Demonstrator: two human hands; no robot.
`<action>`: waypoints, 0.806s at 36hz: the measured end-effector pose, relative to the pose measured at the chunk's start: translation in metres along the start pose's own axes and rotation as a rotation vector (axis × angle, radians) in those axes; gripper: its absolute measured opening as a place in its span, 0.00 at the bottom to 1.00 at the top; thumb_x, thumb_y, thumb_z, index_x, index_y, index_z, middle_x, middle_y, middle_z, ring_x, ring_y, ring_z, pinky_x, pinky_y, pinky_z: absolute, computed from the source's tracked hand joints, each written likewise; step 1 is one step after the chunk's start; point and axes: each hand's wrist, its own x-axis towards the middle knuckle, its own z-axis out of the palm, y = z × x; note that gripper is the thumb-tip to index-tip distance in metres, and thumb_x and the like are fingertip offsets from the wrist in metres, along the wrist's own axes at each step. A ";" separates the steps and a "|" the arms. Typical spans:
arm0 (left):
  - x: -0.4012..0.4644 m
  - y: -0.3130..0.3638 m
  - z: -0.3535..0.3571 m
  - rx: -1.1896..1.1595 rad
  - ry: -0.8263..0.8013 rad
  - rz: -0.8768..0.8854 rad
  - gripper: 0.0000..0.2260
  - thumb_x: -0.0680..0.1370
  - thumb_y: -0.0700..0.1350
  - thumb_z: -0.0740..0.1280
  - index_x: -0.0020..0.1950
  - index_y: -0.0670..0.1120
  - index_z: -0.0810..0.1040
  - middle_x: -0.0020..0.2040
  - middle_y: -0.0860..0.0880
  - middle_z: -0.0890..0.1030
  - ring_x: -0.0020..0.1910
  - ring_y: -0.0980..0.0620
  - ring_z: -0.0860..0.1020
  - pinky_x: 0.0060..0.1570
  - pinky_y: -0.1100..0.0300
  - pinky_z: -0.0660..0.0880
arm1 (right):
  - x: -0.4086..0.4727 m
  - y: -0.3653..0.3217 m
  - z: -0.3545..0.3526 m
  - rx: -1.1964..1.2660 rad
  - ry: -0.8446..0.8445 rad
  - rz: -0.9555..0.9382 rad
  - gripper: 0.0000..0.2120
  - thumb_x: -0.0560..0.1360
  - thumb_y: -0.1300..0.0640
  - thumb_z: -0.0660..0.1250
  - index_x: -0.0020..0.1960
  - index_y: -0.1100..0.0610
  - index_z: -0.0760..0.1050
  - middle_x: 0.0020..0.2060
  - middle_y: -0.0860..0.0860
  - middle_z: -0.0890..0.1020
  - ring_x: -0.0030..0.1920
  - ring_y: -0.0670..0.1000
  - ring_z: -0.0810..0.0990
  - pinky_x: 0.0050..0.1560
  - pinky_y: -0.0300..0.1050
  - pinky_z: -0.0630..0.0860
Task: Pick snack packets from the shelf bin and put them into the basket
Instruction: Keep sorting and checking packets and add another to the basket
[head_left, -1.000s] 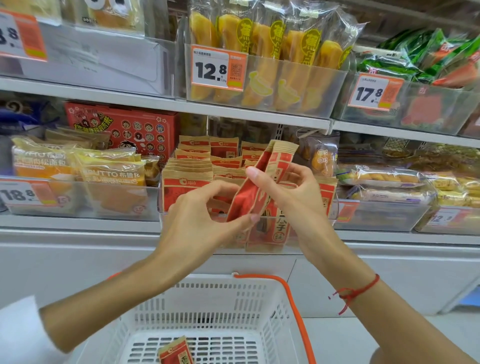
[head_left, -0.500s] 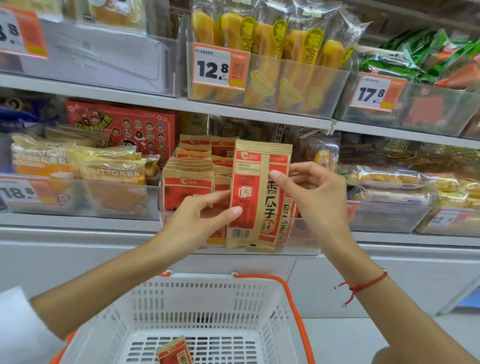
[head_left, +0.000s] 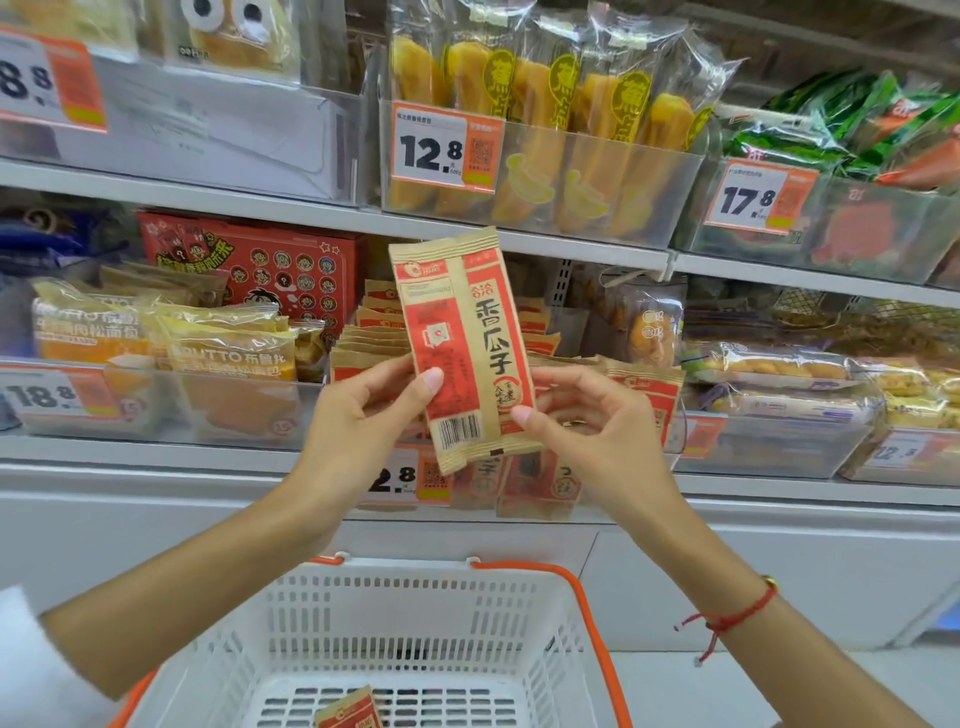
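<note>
**Head view: both hands hold one snack packet in front of the shelf bin**

The fingers (head_left: 434, 376) of the left hand (head_left: 358, 421) pinch the lower left edge of a red-and-tan snack packet (head_left: 462, 348), thumb on its front face. The right hand (head_left: 597, 423) pinches the packet's lower right edge, thumb tip on the front, the other fingers curled behind it. The packet stands nearly upright at the centre of the frame, its top leaning slightly left, barcode at the bottom and large printed characters down its right half.

Just behind the packet and the hands, the clear shelf bin (head_left: 670, 431) holds rows of matching packets (head_left: 363, 353) standing on edge. A price tag (head_left: 410, 475) on the bin's front shows partly below the left hand. A red string bracelet (head_left: 737, 616) circles the right wrist at lower right.

At the bottom centre of the frame sits a white basket (head_left: 415, 623) with orange handles; one matching packet (head_left: 348, 712) lies on its floor, cut off by the lower edge.

Left of the bin, another clear bin carries yellow bread packs (head_left: 228, 353), with a red box (head_left: 260, 265) behind them. On the upper shelf, a bin of long yellow pastry packs (head_left: 545, 104) bears a tag reading 12.8 (head_left: 441, 150), and green packs (head_left: 857, 130) fill the bin at upper right, tagged 17.8 (head_left: 758, 197).
</note>
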 end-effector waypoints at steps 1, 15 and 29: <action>0.000 0.000 0.000 0.001 -0.002 -0.001 0.10 0.79 0.43 0.65 0.58 0.52 0.80 0.47 0.60 0.85 0.46 0.65 0.82 0.39 0.76 0.74 | 0.000 0.000 0.001 0.012 0.007 -0.009 0.14 0.70 0.59 0.76 0.53 0.48 0.81 0.39 0.47 0.84 0.39 0.42 0.81 0.44 0.36 0.79; 0.003 -0.006 -0.008 0.022 -0.072 -0.039 0.12 0.81 0.42 0.62 0.62 0.52 0.76 0.54 0.57 0.84 0.55 0.60 0.81 0.48 0.67 0.79 | -0.010 -0.001 0.011 -0.336 0.165 -0.507 0.17 0.73 0.61 0.74 0.60 0.55 0.80 0.47 0.47 0.83 0.42 0.44 0.79 0.42 0.37 0.79; -0.010 0.009 0.012 0.100 0.155 -0.019 0.17 0.66 0.54 0.73 0.51 0.50 0.77 0.46 0.55 0.82 0.41 0.66 0.81 0.40 0.67 0.78 | -0.014 -0.001 0.026 -0.462 0.104 -0.341 0.37 0.67 0.36 0.71 0.70 0.52 0.66 0.63 0.47 0.72 0.63 0.47 0.71 0.62 0.49 0.72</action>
